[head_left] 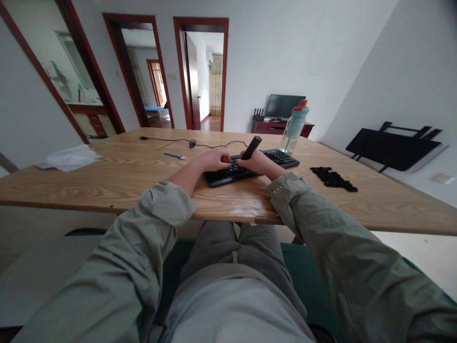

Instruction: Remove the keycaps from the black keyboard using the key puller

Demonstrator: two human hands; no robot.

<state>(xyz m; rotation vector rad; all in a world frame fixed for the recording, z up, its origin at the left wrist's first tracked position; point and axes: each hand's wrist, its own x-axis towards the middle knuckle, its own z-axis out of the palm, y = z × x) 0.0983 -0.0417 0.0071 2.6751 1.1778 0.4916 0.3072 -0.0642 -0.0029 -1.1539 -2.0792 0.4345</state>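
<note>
A black keyboard lies slantwise on the wooden table in front of me. My right hand is wrapped around a thick black stick-shaped tool, its upper end pointing up and to the right. The tool's lower end is hidden by my fingers at the keys. On the left part of the keyboard rests my left hand, fingers curled inward; whatever they hold, if anything, cannot be seen. Right of the keyboard is a flat group of small black pieces that look like loose keycaps.
A small blue brush and a thin black cable lie beyond my left hand. Behind the keyboard's right end stands a water bottle. White crumpled sheeting lies at far left. The table's front edge is close to my lap.
</note>
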